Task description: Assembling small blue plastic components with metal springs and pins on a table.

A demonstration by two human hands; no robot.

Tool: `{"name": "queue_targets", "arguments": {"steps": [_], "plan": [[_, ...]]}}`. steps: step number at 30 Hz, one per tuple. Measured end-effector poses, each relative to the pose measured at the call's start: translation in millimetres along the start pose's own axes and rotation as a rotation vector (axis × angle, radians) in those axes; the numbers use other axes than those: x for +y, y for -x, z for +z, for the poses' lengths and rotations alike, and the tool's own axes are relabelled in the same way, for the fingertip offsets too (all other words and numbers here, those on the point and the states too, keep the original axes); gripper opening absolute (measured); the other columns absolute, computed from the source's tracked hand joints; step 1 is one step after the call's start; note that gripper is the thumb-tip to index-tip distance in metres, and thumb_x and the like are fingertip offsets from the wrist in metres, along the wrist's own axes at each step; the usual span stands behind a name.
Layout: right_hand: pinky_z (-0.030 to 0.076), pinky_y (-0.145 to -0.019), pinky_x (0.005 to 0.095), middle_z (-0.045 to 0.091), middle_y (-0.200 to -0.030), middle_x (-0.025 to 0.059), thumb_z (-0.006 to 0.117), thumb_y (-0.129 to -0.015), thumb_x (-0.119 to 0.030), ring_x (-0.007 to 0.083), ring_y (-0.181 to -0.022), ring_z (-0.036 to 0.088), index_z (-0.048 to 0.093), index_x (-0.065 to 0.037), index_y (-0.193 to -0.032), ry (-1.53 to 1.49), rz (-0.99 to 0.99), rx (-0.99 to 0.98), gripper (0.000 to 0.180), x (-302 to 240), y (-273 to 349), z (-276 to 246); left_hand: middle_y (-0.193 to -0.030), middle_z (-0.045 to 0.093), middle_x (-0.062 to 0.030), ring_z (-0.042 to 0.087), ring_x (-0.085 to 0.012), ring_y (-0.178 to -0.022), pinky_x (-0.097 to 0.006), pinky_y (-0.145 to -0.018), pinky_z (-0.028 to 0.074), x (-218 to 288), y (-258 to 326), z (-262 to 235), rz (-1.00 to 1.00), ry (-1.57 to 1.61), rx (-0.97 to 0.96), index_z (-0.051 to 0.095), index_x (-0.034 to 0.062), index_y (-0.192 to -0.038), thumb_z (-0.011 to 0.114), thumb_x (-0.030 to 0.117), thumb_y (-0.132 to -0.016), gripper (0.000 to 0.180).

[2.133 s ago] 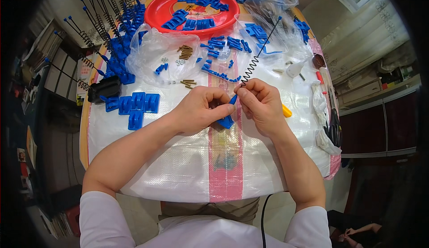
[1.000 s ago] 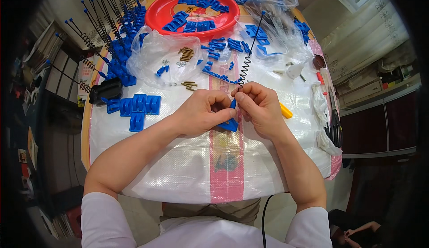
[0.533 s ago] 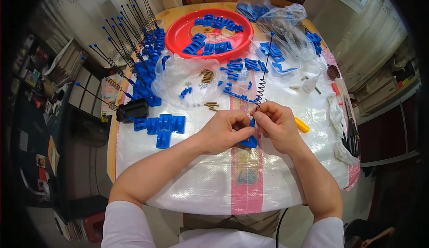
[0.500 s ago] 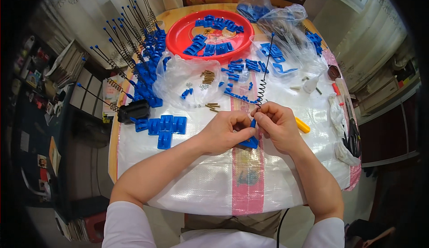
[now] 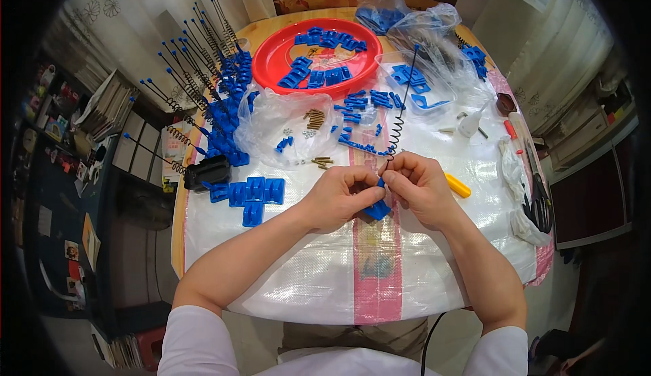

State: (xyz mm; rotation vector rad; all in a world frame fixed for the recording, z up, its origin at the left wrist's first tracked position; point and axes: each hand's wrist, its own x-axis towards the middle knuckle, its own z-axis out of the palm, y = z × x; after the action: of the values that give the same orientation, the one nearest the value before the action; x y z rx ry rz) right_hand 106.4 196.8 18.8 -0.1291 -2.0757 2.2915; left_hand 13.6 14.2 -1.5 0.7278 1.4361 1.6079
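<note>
Near the middle of the table my left hand [image 5: 344,198] is closed on a blue plastic base [image 5: 377,211], mostly hidden behind its fingers. Between finger and thumb, my right hand [image 5: 418,186] pinches the lower end of a black coiled spring rod [image 5: 397,128]. The rod rises away from me, tipped with a small blue cap, and its bottom meets a blue sleeve [image 5: 381,182] at the base. Just right of my right hand lies a yellow handle [image 5: 457,185]. Several blue bases [image 5: 254,189] sit to the left of my left forearm.
Many finished-looking blue pieces with spring rods [image 5: 220,115] crowd the left edge. A red basin [image 5: 256,71] with blue parts stands at the back. Brass-coloured pins [image 5: 314,120] lie on a clear bag [image 5: 261,128]. Scissors [image 5: 539,203] and a white glue bottle [image 5: 469,125] are at the right.
Both hands keep their hold on the spring rod and the base. The blue base has turned slightly in my left hand; the whole view has shifted a little.
</note>
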Motion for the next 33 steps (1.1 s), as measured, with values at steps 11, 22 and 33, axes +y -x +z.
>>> {"name": "queue_targets", "arguments": {"steps": [11,22,33], "plan": [[0.045,-0.059,0.0208,0.065,-0.080,0.0017,0.065,-0.096,-0.011,0.0042,-0.069,0.058,0.065,0.004,-0.103,-0.048,0.023,-0.008,0.016,-1,-1,-1,-0.100,0.069,-0.0082,0.065,-0.0119,-0.090,-0.029,-0.082,0.054,2,0,-9,-0.020,0.067,-0.034,0.067,-0.0053,-0.107,0.062,0.009,-0.098,0.018],[0.043,-0.055,0.0222,0.061,-0.073,0.0001,0.067,-0.097,-0.015,0.0045,-0.060,0.053,0.065,0.002,-0.097,-0.167,0.049,-0.033,0.017,4,-4,-2,-0.100,0.071,-0.0107,0.068,-0.0153,-0.092,-0.030,-0.082,0.055,-1,-3,-15,0.034,0.085,-0.086,0.068,-0.0059,-0.109,0.056,0.016,-0.102,0.026],[0.040,-0.050,0.0201,0.060,-0.071,-0.0014,0.069,-0.096,-0.018,0.0028,-0.056,0.051,0.067,0.000,-0.094,-0.191,0.058,0.008,0.018,3,-5,-2,-0.099,0.071,-0.0104,0.069,-0.0158,-0.090,-0.030,-0.082,0.055,0,-2,-14,0.000,0.075,-0.061,0.068,-0.0049,-0.109,0.055,0.019,-0.103,0.028]]}}
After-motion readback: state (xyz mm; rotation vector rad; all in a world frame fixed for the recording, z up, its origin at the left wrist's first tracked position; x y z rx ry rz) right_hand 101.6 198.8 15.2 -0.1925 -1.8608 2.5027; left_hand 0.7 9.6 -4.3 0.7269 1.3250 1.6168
